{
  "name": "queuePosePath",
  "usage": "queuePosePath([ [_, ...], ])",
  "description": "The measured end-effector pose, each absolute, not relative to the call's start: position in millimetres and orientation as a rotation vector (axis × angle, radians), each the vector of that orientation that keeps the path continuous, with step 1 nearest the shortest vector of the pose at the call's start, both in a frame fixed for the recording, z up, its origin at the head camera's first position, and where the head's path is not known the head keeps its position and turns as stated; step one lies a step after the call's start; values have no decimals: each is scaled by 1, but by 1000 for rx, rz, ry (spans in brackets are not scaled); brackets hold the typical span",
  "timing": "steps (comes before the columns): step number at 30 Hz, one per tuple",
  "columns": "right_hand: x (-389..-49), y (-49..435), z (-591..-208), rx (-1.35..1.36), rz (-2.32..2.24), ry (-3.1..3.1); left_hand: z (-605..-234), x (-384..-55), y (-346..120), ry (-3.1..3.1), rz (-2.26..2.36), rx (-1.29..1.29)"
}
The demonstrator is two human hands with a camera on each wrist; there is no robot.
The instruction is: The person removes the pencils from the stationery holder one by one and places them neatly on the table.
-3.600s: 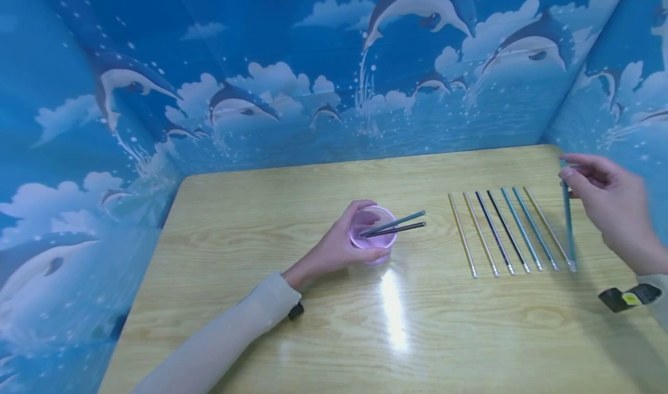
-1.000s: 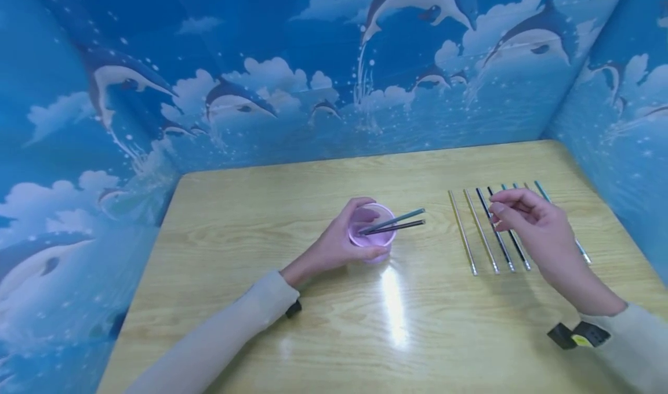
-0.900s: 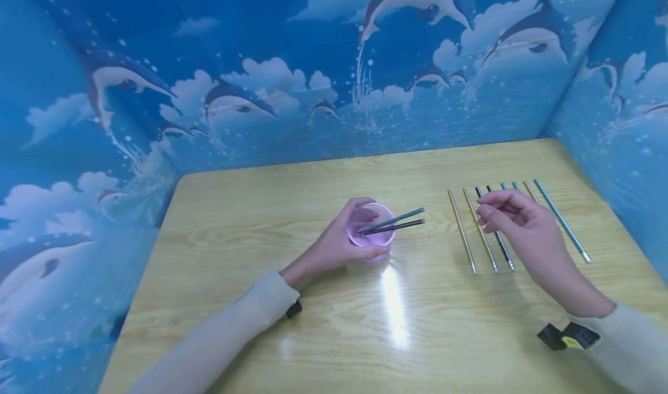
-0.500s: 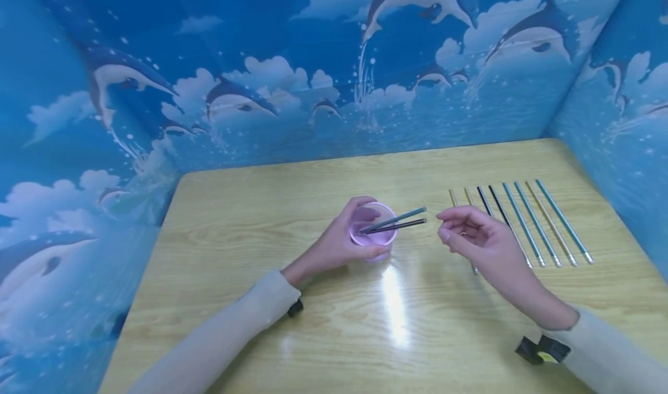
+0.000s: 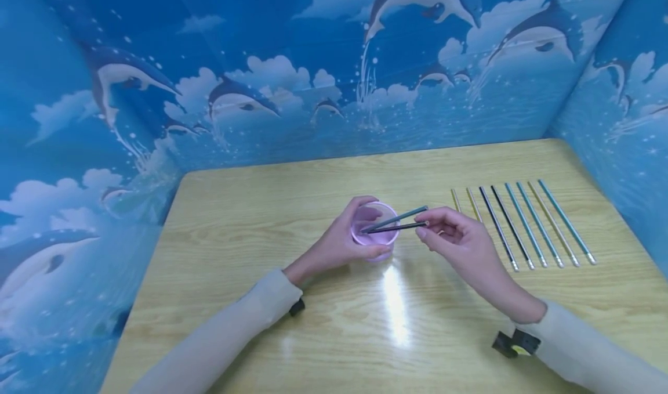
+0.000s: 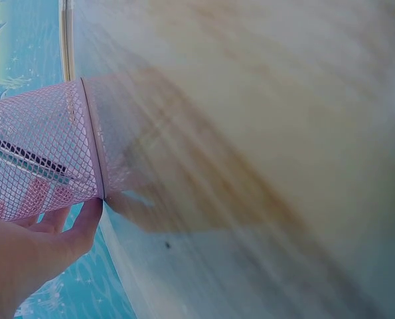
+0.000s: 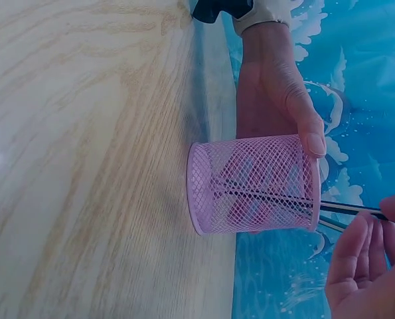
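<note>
My left hand (image 5: 339, 237) grips a pink mesh pen holder (image 7: 250, 189) that stands upright on the table, fingers around the far side and thumb on the near side. Two pencils lean out of it to the right, a teal pencil (image 5: 399, 216) and a black pencil (image 5: 399, 227). At the upper end of the black pencil, my right hand (image 5: 461, 243) pinches it between thumb and fingertips. The right wrist view shows this pinch just outside the rim, with the teal pencil close beside the fingers.
Several pencils lie in a slanted row at the right, among them a black pencil (image 5: 511, 227), a gold pencil (image 5: 553, 223) and a teal pencil (image 5: 566, 221). Right forearm and hand partly cover the leftmost ones. Dolphin-printed blue walls (image 5: 292, 127) border the wooden table (image 5: 235, 220).
My right hand first set a teal pencil down at the row's right end, then came left over the row and took hold of the black pencil's end. The left hand stayed on the holder.
</note>
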State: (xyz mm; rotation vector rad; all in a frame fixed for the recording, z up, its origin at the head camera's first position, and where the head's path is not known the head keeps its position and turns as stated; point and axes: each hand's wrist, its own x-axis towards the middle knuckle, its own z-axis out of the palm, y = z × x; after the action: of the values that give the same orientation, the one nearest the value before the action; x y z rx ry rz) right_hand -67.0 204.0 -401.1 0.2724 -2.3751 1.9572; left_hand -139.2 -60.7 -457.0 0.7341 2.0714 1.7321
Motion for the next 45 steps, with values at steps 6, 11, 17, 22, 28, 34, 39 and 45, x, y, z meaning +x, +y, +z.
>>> queuePosePath([
  [6, -67, 206, -400, 216, 1897, -2361, -457, -139, -60, 2048, 1744, 719],
  [11, -67, 207, -395, 207, 1961, -2297, -455, -139, -60, 2054, 1729, 715],
  [17, -64, 209, -390, 181, 2014, -2158, -454, -139, -60, 2071, 1706, 701],
  [22, -65, 212, -386, 217, 2075, -1914, -453, -138, -61, 2089, 1697, 688],
  [28, -72, 214, -382, 275, 2198, -1499, -454, -139, -61, 2104, 1697, 699],
  [34, -83, 225, -371, 326, 2324, -1107, -455, -139, -61, 2103, 1703, 698],
  [39, -90, 239, -365, 320, 2346, -1021, -455, -139, -60, 2100, 1701, 684],
  [45, -100, 265, -363, 261, 2257, -1108, -454, -138, -60, 2102, 1689, 686],
])
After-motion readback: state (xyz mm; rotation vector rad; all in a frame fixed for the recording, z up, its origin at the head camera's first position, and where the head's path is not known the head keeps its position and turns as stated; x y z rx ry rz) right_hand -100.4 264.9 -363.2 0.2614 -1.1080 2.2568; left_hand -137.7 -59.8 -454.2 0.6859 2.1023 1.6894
